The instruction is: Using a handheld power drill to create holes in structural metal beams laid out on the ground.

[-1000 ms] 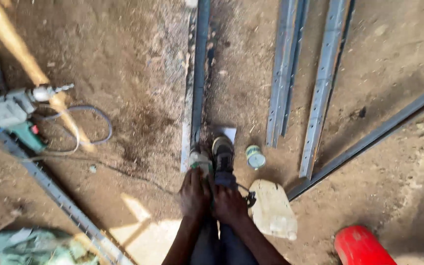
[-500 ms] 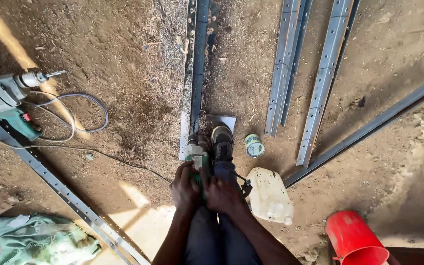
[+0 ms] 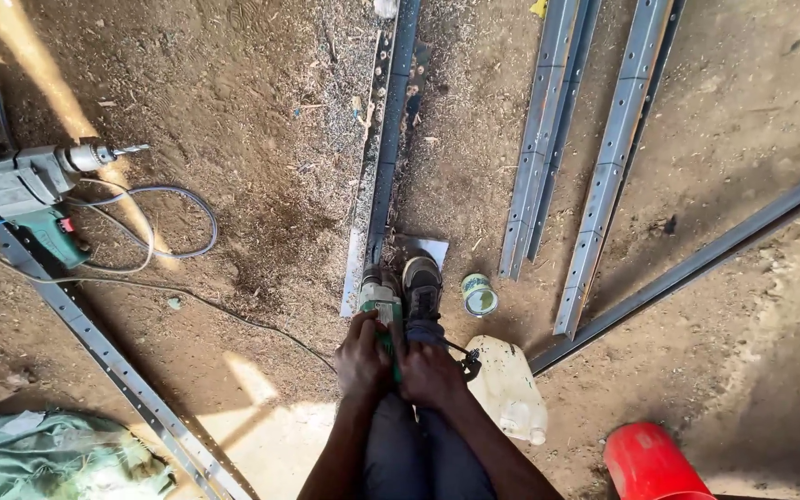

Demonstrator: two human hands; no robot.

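I look down at both my hands gripping a green power tool [image 3: 381,306], likely an angle grinder, held low over the near end of a long slotted metal angle bar [image 3: 384,148] lying on the dirt floor. My left hand [image 3: 364,356] wraps the tool's left side. My right hand [image 3: 430,372] holds its rear, where a black cord leaves. My foot in a dark shoe [image 3: 421,287] stands on a small metal plate [image 3: 428,248] beside the bar's end.
An electric drill [image 3: 20,181] with its cable lies at the left. More slotted metal bars [image 3: 604,157] lie at the right and lower left [image 3: 113,366]. A small tin [image 3: 479,294], white jerrycan [image 3: 506,389], red bucket [image 3: 650,463] and green cloth [image 3: 39,458] sit nearby.
The view has shifted, so the drill and bucket sit differently in frame. My hands have stayed clasped on the tool by my shoe.
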